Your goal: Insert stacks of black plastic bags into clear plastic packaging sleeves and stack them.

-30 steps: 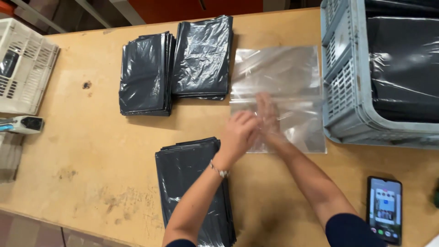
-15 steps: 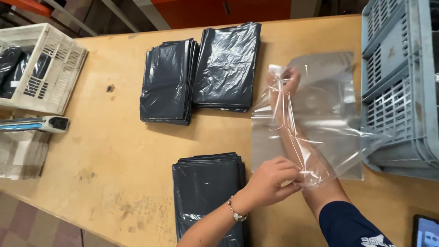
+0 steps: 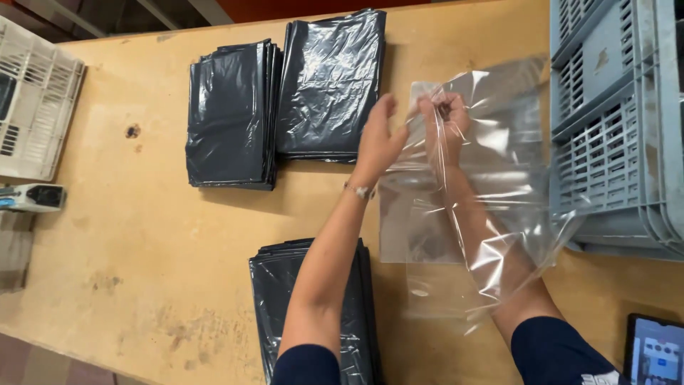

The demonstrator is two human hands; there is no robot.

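The right hand (image 3: 443, 117) is thrust inside a clear, crinkled plastic bag (image 3: 491, 192), forearm sheathed by it, its grip pinched on the film at the bag's far end. The left hand (image 3: 377, 139) hovers just left of the bag, fingers spread wide, holding nothing. The bag lies over the tan wooden worktop (image 3: 142, 249), touching the grey slatted plastic crate (image 3: 613, 135) on its right; stacks of folded black plastic bags (image 3: 285, 93) lie left of it.

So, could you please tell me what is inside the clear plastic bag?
The right hand and forearm are inside the clear plastic bag, showing through the film. The left hand is outside, at its edge. Nothing else shows inside.
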